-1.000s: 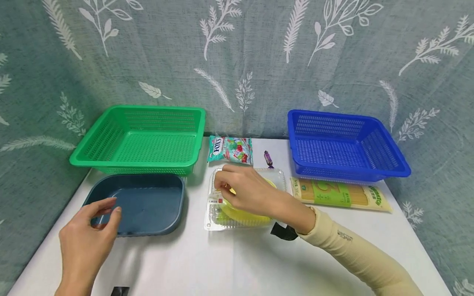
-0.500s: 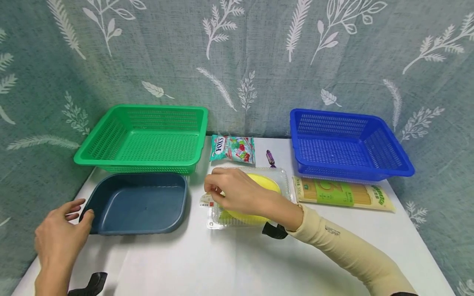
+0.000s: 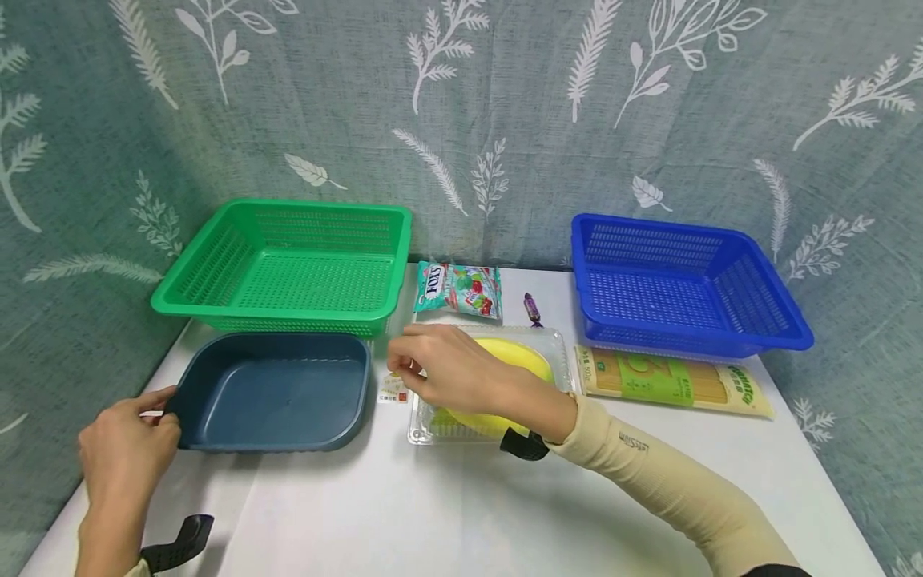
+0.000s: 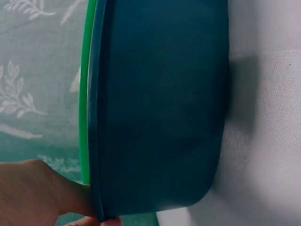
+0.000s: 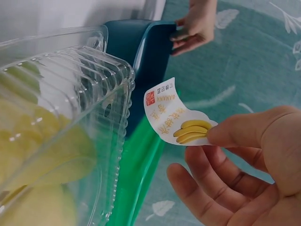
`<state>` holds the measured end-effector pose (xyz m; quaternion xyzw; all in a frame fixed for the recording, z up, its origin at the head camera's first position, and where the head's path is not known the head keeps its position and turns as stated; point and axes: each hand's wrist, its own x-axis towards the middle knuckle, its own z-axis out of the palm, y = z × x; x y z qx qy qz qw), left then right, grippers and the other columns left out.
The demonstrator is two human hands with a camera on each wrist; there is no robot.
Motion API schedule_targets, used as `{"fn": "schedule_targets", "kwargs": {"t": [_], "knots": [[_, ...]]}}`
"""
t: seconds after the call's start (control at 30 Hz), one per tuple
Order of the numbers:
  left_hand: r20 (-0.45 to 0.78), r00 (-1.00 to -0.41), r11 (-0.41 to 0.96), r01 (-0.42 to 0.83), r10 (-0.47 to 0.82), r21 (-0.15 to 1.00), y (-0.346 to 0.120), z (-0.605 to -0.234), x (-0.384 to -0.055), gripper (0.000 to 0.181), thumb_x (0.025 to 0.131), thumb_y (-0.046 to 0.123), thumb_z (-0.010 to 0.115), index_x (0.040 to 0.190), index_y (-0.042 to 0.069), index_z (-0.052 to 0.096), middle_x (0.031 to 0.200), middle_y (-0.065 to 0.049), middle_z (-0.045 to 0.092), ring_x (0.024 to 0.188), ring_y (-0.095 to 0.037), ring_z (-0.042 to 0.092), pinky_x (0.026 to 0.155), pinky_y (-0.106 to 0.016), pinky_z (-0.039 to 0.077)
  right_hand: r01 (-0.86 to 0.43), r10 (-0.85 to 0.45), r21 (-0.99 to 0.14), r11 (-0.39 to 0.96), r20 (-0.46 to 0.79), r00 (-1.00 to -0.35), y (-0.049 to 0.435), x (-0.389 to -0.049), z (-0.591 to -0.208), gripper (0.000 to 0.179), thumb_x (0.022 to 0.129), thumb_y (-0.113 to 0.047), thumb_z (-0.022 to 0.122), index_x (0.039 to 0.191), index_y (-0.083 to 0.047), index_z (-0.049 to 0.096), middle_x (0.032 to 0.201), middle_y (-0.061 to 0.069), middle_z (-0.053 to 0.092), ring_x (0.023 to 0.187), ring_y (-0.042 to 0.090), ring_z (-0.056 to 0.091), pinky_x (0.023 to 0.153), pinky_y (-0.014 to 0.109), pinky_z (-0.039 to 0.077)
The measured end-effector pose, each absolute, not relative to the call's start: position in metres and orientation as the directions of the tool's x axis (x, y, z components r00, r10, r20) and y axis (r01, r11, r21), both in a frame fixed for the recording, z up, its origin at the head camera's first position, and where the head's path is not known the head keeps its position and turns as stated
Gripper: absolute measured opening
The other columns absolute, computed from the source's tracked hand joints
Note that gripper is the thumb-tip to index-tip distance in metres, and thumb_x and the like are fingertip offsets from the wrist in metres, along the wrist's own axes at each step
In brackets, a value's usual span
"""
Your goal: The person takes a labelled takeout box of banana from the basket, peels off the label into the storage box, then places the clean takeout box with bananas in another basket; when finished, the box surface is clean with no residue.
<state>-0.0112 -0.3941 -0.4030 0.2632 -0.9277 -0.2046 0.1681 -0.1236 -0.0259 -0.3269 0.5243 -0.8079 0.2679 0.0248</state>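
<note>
My left hand (image 3: 130, 445) grips the left rim of a dark blue plastic basin (image 3: 281, 401), thumb and fingers on either side of the rim. In the right wrist view, my right hand (image 5: 244, 169) pinches a small white label (image 5: 164, 106) between thumb and forefinger. The label is printed with bananas and the word BANANA. Under my right hand in the head view lies a clear plastic clamshell box (image 3: 425, 433). Something smooth and yellow (image 3: 515, 353) shows inside it, with greenish parts; my right forearm hides some of it.
Behind the basin stands a green basket (image 3: 288, 320), and a blue basket (image 3: 692, 340) is at the back right. A FOX'S candy bag (image 3: 461, 290) and a purple-wrapped candy (image 3: 532, 308) lie between them. A noodle pack (image 3: 671, 381) lies before the blue basket.
My left hand has moved left to the basin's rim and taken hold of it. My right hand has shifted left with the label, from above the clamshell box to beside its left edge.
</note>
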Motion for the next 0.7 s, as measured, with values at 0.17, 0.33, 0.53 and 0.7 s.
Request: {"fn": "schedule_targets", "kwargs": {"t": [0.17, 0.33, 0.53, 0.7], "knots": [[0.205, -0.798, 0.77, -0.425, -0.567, 0.475, -0.39, -0.403, -0.011, 0.044, 0.079, -0.003, 0.051, 0.119, -0.008, 0.068, 0.091, -0.032, 0.068, 0.083, -0.051, 0.057, 0.061, -0.05, 0.035, -0.873, -0.841, -0.411, 0.263, 0.345, -0.416, -0.032, -0.129, -0.327, 0.018, 0.09, 0.004, 0.062, 0.09, -0.011, 0.072, 0.086, -0.005, 0.063, 0.074, 0.007, 0.056, 0.065, 0.018, 0.044], [0.191, -0.786, 0.753, -0.446, -0.588, 0.483, -0.389, -0.403, -0.011, 0.045, 0.079, -0.004, 0.05, 0.121, -0.008, 0.067, 0.094, -0.033, 0.067, 0.081, -0.048, 0.055, 0.061, -0.048, 0.033, -0.872, -0.852, -0.422, 0.249, 0.332, -0.404, -0.042, -0.133, -0.325, 0.019, 0.091, 0.004, 0.062, 0.092, -0.011, 0.073, 0.087, -0.004, 0.064, 0.078, 0.008, 0.058, 0.067, 0.017, 0.045], [0.178, -0.775, 0.74, -0.468, -0.607, 0.483, -0.39, -0.404, -0.011, 0.047, 0.079, -0.003, 0.05, 0.122, -0.007, 0.067, 0.092, -0.032, 0.067, 0.082, -0.05, 0.055, 0.06, -0.048, 0.033, -0.867, -0.873, -0.418, 0.273, 0.27, -0.405, -0.057, -0.133, -0.322, 0.011, 0.094, -0.003, 0.066, 0.091, -0.012, 0.071, 0.084, -0.004, 0.061, 0.075, 0.007, 0.054, 0.066, 0.017, 0.043], [0.158, -0.776, 0.734, -0.48, -0.611, 0.482, -0.387, -0.403, -0.014, 0.047, 0.08, -0.002, 0.049, 0.124, -0.006, 0.066, 0.1, -0.032, 0.067, 0.081, -0.048, 0.055, 0.057, -0.045, 0.033, -0.88, -0.883, -0.38, 0.287, 0.251, -0.396, -0.069, -0.133, -0.321, 0.012, 0.093, -0.004, 0.067, 0.086, -0.013, 0.068, 0.078, -0.005, 0.056, 0.07, 0.007, 0.048, 0.06, 0.017, 0.037]]}}
